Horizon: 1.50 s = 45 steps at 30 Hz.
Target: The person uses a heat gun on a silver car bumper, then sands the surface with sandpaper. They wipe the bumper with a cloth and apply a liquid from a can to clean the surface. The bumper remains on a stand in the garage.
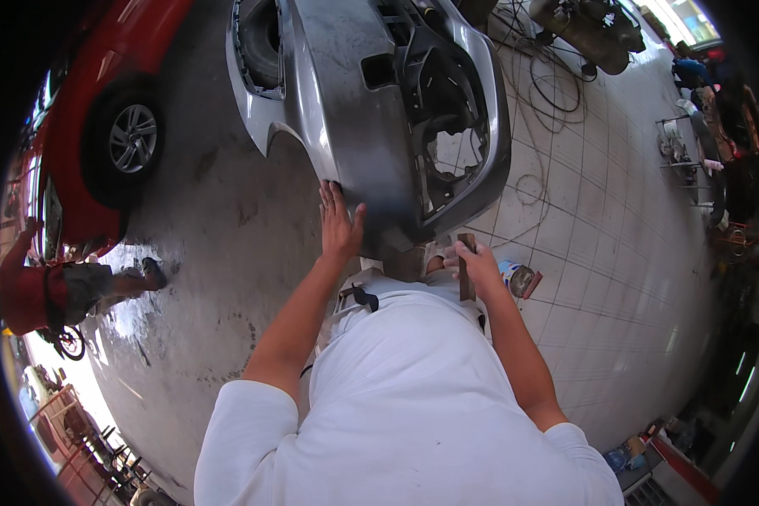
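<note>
A grey car body section, with a wheel arch and dull, darkened patches on its panel, stands right in front of me. My left hand lies flat against the panel's near left edge, fingers stretched out and holding nothing. Closed around a narrow brown block, which looks like a sanding block, my right hand is held near my waist, apart from the panel. Just right of that hand, a small open tin stands on the floor with a reddish flat piece at its side.
A red car is parked at the left, and a person in a red shirt is beside it. Hoses trail over the tiled floor from a tank-like machine at the far right. A metal rack stands further right.
</note>
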### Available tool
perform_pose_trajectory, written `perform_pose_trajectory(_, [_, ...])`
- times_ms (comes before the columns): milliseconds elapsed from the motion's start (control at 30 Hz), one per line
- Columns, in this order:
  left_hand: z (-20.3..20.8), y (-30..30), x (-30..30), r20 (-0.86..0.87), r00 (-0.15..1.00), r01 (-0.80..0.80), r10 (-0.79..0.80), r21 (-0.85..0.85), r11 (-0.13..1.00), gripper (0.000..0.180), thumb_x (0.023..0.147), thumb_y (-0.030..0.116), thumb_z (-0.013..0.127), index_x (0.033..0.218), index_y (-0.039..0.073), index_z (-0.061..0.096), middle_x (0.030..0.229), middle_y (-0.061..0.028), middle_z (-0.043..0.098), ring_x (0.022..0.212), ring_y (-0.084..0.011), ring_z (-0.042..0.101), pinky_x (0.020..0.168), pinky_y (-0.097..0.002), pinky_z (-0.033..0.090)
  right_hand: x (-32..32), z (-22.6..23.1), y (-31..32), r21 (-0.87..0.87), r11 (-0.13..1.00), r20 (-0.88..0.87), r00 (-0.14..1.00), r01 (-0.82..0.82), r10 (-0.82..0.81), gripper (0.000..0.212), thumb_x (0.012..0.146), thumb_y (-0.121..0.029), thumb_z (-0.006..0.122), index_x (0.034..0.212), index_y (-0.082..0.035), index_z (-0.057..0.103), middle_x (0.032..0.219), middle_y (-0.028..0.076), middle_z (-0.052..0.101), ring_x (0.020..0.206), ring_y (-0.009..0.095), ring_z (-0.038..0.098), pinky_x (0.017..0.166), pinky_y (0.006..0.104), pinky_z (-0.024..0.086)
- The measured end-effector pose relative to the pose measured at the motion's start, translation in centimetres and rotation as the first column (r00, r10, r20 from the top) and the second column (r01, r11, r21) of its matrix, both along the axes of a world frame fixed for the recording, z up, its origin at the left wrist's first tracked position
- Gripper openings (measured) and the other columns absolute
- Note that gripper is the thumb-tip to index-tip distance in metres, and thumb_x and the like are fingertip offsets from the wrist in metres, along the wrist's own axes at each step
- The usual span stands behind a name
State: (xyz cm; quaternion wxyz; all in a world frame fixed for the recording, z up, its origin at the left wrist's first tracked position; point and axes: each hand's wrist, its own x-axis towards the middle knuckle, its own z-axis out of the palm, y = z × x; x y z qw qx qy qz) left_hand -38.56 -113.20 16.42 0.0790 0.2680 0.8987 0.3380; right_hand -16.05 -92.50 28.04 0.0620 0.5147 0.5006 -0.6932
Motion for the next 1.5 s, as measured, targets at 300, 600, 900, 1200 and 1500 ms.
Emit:
perform_pose_trajectory(300, [8.2,7.4,-8.8,-0.324,0.898,0.281,-0.296,-0.093,0.955,0.080,0.105,0.045,0.053,0.164,0.003,0.018,0.172,-0.0162,0.014,0.160,-0.0320,0.013,0.128,-0.0515,0.013,2.5,0.1,1.9,0.098,0.990,0.036,0.994,0.099,-0.103,0.028,0.106,-0.027,0.058,0.125,-0.006,0.060,0.110,0.009,0.072,0.093,0.021,0.072,0.069,0.0361,0.053])
perform_pose_trajectory(600, [7.9,15.3,-15.8,-0.522,0.825,0.072,-0.217,-0.282,0.957,0.079,0.105,0.059,0.037,0.165,0.009,0.022,0.173,-0.0071,0.018,0.161,-0.0251,0.010,0.125,-0.0621,0.005,9.2,-3.1,6.8,0.038,0.959,0.023,0.959,0.281,-0.282,0.028,0.106,-0.027,0.057,0.125,-0.006,0.056,0.117,0.013,0.071,0.096,0.026,0.073,0.071,0.0382,0.055])
perform_pose_trajectory(900, [10.6,23.7,-27.7,-0.366,0.929,-0.112,-0.059,-0.427,0.897,0.082,0.106,0.066,0.023,0.166,0.011,0.019,0.174,-0.0058,0.015,0.161,-0.0239,0.009,0.127,-0.0587,0.004,27.7,-14.8,11.8,-0.020,0.823,0.419,0.752,0.568,-0.509,0.032,0.104,-0.025,0.059,0.129,-0.006,0.052,0.106,0.016,0.071,0.088,0.032,0.075,0.065,0.0443,0.056])
perform_pose_trajectory(1200, [9.3,23.1,-27.9,-0.389,0.921,-0.176,-0.017,-0.453,0.874,0.083,0.106,0.066,0.022,0.166,0.009,0.017,0.174,-0.0088,0.015,0.161,-0.0253,0.010,0.127,-0.0557,0.007,33.9,-19.2,18.3,-0.116,0.989,0.670,0.742,0.088,0.013,0.032,0.100,-0.019,0.065,0.124,0.000,0.055,0.093,0.015,0.071,0.070,0.028,0.074,0.052,0.0405,0.056])
perform_pose_trajectory(1500, [7.7,17.1,-13.7,-0.460,0.883,-0.119,-0.092,-0.411,0.904,0.087,0.104,0.062,0.035,0.166,0.006,0.013,0.173,-0.0141,0.015,0.160,-0.0314,0.010,0.128,-0.0555,0.002,17.3,-18.0,30.4,0.228,0.904,0.556,0.810,-0.361,0.184,0.031,0.099,-0.028,0.066,0.115,-0.002,0.065,0.086,0.016,0.073,0.073,0.029,0.074,0.066,0.0434,0.056])
